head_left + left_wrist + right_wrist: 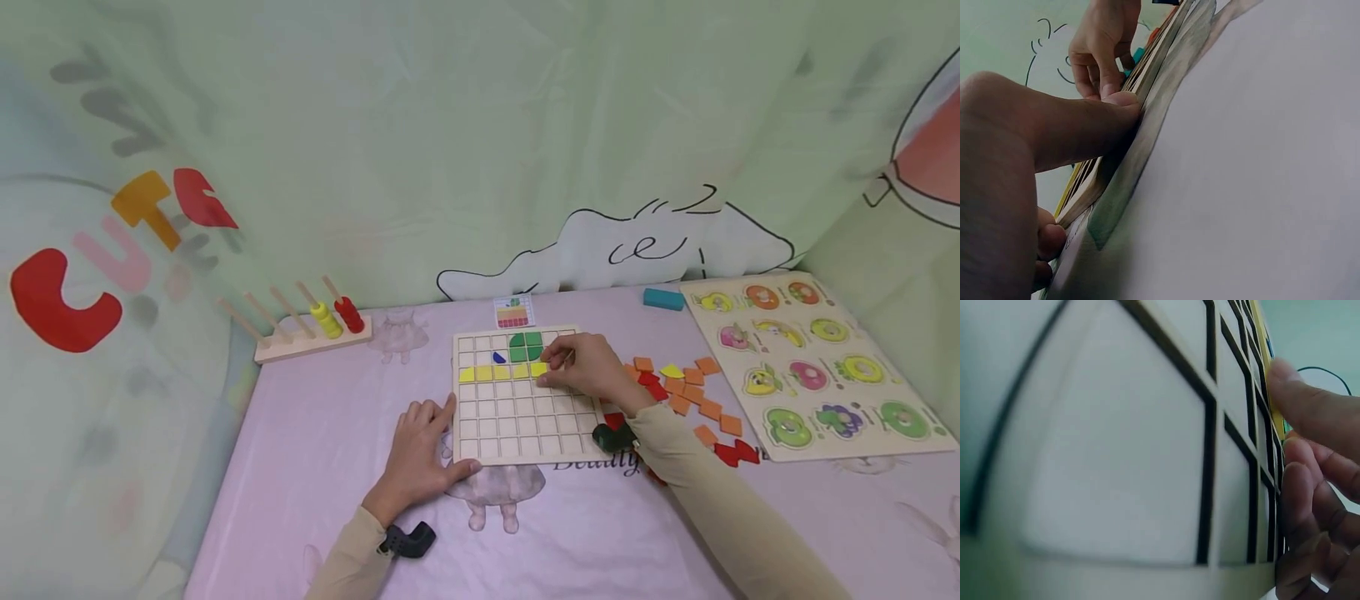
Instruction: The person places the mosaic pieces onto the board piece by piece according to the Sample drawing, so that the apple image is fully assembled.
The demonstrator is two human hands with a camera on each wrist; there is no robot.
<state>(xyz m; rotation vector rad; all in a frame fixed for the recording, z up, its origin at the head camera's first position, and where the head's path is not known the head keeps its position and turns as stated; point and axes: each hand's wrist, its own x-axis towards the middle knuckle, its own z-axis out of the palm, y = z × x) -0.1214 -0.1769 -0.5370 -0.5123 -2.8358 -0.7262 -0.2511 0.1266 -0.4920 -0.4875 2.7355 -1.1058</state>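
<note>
A wooden grid board point(517, 425) lies flat before me. My left hand point(417, 446) holds its near left corner, thumb along the near edge and fingers against the left side. At the right end of a row of yellow tiles point(483, 373), my right hand point(588, 365) pinches a yellow square tile point(537, 368) between thumb and fingers, right at the board's surface. Behind that row sit green tiles point(525, 346) forming a rounded shape, and a small blue piece point(498, 357). In the right wrist view the thumb point(1310, 403) touches the yellow row; the pinched tile is mostly hidden there.
A pattern card point(513, 311) lies behind the board. Loose orange tiles point(693, 393) and red tiles point(726, 454) are scattered to the right, beside a fruit puzzle board point(813, 358). A teal block point(663, 299) stands at the back; a peg stand with rings point(311, 333) is at back left.
</note>
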